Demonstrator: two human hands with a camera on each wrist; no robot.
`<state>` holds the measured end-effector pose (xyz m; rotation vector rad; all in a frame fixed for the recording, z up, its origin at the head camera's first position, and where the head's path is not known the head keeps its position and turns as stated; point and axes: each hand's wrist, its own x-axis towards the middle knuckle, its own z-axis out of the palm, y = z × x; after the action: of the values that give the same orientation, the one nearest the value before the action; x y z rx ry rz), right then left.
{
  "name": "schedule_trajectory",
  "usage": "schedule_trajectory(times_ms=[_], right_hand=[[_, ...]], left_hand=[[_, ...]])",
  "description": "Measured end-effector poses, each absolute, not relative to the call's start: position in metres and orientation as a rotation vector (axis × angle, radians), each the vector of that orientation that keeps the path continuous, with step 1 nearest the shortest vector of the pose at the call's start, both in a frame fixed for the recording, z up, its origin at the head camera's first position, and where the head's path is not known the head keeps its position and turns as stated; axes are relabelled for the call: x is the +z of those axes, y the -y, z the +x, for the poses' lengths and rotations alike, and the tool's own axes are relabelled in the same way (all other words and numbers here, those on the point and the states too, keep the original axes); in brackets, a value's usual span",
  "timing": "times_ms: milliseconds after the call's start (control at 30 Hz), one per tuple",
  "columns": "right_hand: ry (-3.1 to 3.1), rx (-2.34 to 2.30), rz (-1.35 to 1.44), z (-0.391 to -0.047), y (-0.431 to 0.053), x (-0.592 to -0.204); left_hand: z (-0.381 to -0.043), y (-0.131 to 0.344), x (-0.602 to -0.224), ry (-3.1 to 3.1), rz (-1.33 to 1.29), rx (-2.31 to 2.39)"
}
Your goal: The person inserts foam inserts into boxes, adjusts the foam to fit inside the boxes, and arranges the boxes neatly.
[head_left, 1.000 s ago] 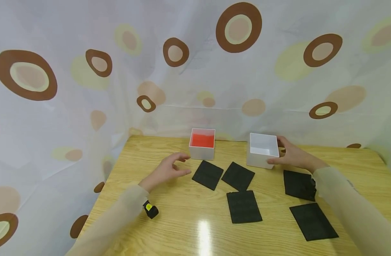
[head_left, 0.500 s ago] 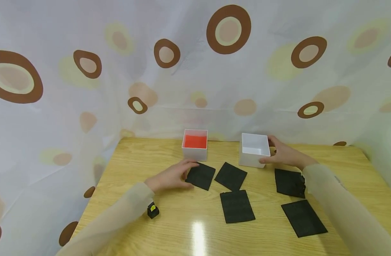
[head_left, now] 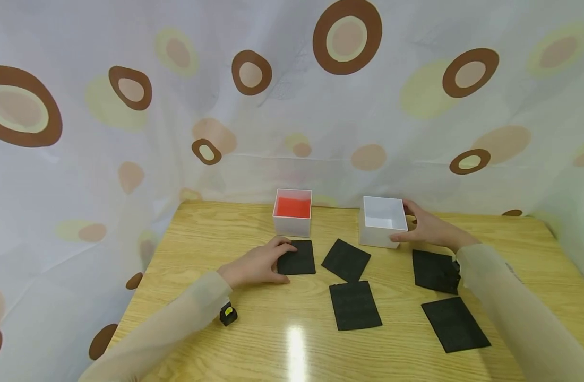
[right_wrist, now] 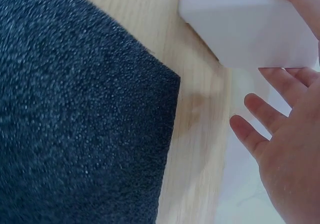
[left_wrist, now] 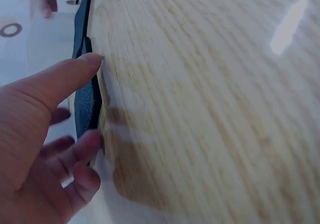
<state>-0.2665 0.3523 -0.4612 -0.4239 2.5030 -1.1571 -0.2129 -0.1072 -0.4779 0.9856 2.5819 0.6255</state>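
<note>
Left hand point(head_left: 259, 265) spread, thumb and fingers about left end of leftmost black square point(head_left: 301, 260), on table point(head_left: 254, 323) just near-side of left white box point(head_left: 292, 228); pinch or mere touch, cannot tell. Right hand point(head_left: 434, 229) grips right white box point(head_left: 377, 237), thumb near side, fingers far

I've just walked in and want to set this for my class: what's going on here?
A person's left hand touches the leftmost black square, while the right hand holds the plain white box at its right side. The box with red inside stands to the left of that one. Four more black squares lie on the table.
</note>
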Motion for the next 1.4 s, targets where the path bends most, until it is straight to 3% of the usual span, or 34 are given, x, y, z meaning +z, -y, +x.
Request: schedule_trajectory(times_ms=[433,1400], right_hand=[[-2.483,-1.182,-0.444,-0.2647,-0.3492,-0.4598],[-2.525,-1.099,-0.462,-0.2711,-0.3533,-0.4603]], left_hand=[[-0.2165,0.1145,-0.4857,-2.644,0.832,0.701],[-0.2203,0.1158,-0.4821,-2.646,0.93,0.56]])
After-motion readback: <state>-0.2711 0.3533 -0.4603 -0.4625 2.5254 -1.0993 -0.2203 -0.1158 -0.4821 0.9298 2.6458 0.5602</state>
